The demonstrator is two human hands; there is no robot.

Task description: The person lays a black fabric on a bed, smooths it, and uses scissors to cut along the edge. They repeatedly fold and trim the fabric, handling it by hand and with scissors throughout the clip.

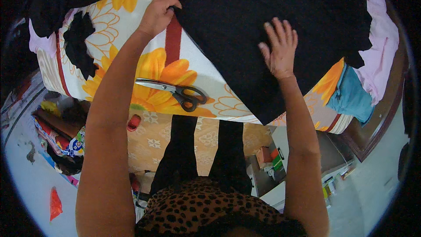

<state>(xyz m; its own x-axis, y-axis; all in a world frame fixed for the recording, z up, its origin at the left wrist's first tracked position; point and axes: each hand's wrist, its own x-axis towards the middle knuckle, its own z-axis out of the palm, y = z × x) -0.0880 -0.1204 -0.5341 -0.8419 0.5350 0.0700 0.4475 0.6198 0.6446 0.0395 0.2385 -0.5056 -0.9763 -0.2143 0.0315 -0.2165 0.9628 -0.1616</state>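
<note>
A large piece of black fabric (230, 39) lies over a table covered with a sunflower-print cloth (197, 52), one corner pointing towards me at the near edge. My left hand (162, 11) pinches the fabric's left corner between thumb and fingers. Flat on the middle of the black fabric rests my right hand (280, 47), fingers spread and holding nothing. Black-handled scissors (176, 92) lie on the printed cloth below my left hand, blades towards the left.
Black fabric scraps (80, 44) and a dark heap of cloth (70, 0) are at the left. Teal cloth (352, 93) and pink cloth (383, 56) lie at the right edge. Below are an open drawer (268, 174) at right and a bundle of patterned cloth (64, 138) at left.
</note>
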